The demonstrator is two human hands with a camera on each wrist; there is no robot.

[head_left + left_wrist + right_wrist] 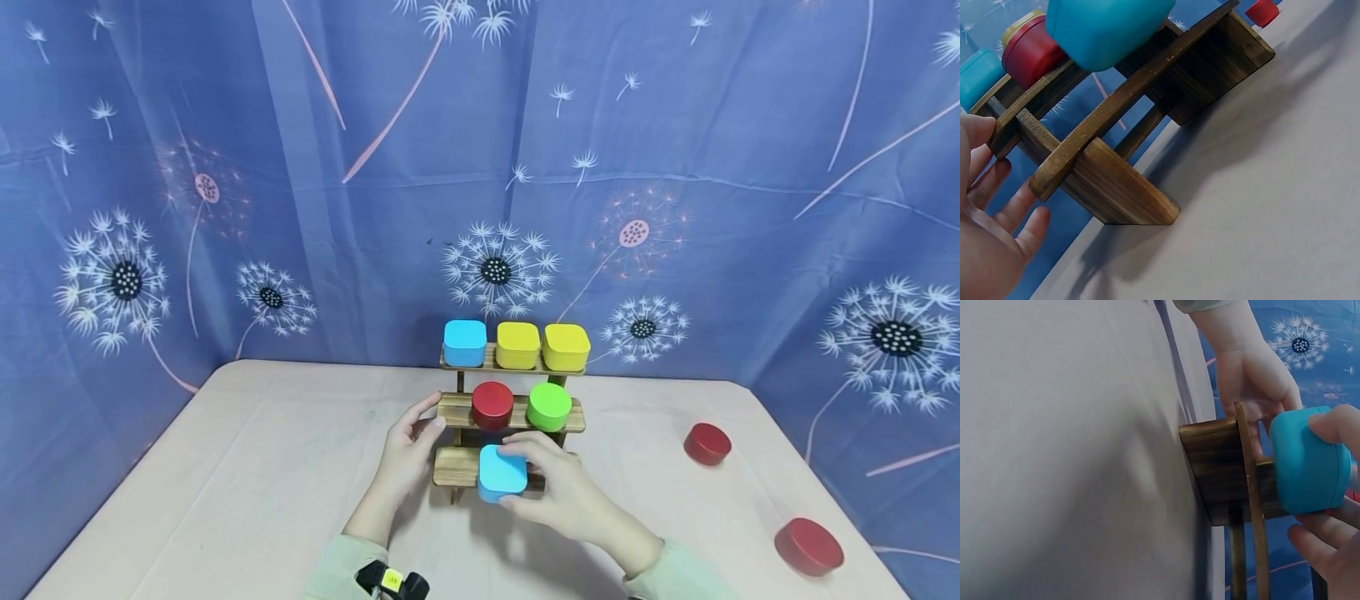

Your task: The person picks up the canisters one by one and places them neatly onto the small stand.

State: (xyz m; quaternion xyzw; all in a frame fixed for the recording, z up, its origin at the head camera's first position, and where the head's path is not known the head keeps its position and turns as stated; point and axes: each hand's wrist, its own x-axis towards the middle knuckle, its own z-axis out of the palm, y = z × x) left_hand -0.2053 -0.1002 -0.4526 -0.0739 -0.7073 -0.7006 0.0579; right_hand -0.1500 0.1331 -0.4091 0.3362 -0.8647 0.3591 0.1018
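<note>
A pale green sleeve (341, 567) with a wrist strap sits lowest in the head view, and from it the left hand (408, 446) reaches to the left end of the wooden rack (457, 412), fingers straight and relaxed against the middle step, holding nothing. Just to its right, the right hand (558, 487) pinches a blue square tin (501, 472) between thumb and curled fingers, at the rack's bottom step (453, 467).

The step in hand seems to be seating this tin on the lowest step; the next move likely calls for getting it level and fully on the board before letting go, while the left hand steadies the rack.

Above the right hand stand a red tin (492, 405) and a green tin (549, 406); higher up, one blue and two yellow. Two red tins (707, 442) lie on the counter (225, 483), well off to the right.

Whether the held tin already touches the step cannot be told, as the fingers hide its base.
</note>
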